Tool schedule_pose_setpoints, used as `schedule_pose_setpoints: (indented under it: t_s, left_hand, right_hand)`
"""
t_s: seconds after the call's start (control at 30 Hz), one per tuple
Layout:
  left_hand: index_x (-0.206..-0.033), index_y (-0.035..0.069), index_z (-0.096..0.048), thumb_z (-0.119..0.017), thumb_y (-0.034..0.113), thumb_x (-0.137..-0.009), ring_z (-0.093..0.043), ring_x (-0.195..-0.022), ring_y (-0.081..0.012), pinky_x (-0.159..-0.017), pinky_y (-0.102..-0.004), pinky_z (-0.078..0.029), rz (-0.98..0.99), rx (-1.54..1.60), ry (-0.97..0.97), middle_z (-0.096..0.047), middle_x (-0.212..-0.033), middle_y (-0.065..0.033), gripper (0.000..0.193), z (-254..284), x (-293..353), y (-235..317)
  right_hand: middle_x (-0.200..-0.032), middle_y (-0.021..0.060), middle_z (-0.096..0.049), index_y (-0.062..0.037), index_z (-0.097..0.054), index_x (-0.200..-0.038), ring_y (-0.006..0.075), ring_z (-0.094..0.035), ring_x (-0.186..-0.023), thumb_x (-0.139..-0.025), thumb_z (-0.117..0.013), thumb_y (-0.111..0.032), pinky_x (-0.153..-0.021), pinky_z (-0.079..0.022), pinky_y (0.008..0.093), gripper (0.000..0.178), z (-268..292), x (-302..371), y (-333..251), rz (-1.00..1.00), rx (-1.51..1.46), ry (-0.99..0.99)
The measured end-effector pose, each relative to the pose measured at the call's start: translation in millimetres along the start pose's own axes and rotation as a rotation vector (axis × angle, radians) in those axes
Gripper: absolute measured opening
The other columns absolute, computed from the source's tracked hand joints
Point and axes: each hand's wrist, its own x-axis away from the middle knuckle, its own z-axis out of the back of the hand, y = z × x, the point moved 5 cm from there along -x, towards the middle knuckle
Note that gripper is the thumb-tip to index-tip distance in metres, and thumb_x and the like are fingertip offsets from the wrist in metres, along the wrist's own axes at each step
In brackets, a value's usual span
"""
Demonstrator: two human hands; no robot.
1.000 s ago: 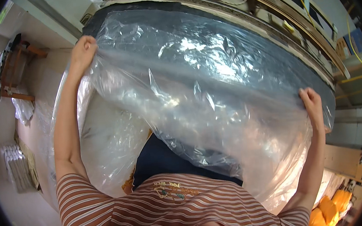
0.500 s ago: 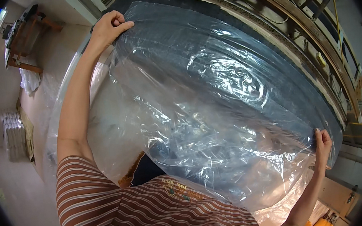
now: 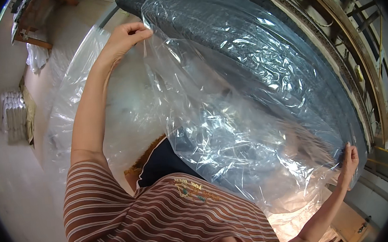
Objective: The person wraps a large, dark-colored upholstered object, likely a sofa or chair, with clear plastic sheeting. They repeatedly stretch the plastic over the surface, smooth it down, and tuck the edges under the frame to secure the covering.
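A wide sheet of clear plastic film [image 3: 222, 118] hangs between my two hands, wrinkled and shiny. Its far part lies over a dark grey work surface [image 3: 128, 1], and its near part drapes down in front of my body. At the upper left, my left hand [image 3: 126, 39] pinches the film's edge between thumb and fingers. My right hand [image 3: 349, 164], low at the right, is closed on the film's other side near the end of the dark surface.
Behind the dark surface runs a long machine frame [image 3: 358, 35] with rails. More clear film [image 3: 72, 90] trails on the left. A stack of plastic-wrapped bundles [image 3: 14, 115] and a white plastic bag [image 3: 37, 56] sit on the floor. A wooden cabinet [image 3: 351, 225] stands at the lower right.
My left hand has come slightly right and nearer to me, drawing the film's edge off the dark surface's corner. My right hand has barely moved; the view has shifted a little.
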Motion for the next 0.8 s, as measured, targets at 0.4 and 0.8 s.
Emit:
schedule_pose_setpoints:
  t_s: [0.4, 0.8]
  left_hand:
    - [-0.097, 0.003, -0.070, -0.065, 0.024, -0.090, -0.053, -0.072, -0.0051, -0.069, -0.0200, -0.043, -0.105, 0.196, 0.183, -0.061, -0.079, 0.0032, 0.023, 7, 10, 13]
    - [-0.096, 0.002, -0.069, -0.066, 0.020, -0.088, -0.053, -0.070, -0.0061, -0.064, -0.0212, -0.044, -0.346, 0.167, 0.357, -0.060, -0.078, 0.0021, 0.020, 17, -43, 67]
  right_hand:
    - [-0.066, -0.0118, -0.032, -0.0149, -0.045, -0.070, 0.0001, -0.022, -0.061, -0.097, -0.056, -0.026, -0.053, -0.015, 0.0205, 0.031, -4, 3, -5, 0.051, -0.013, -0.050]
    - [-0.073, -0.0073, -0.044, -0.0075, -0.054, -0.081, 0.0024, -0.038, -0.067, -0.083, -0.069, -0.014, -0.060, -0.030, 0.0180, 0.016, -2, 25, -44, 0.035, -0.045, -0.331]
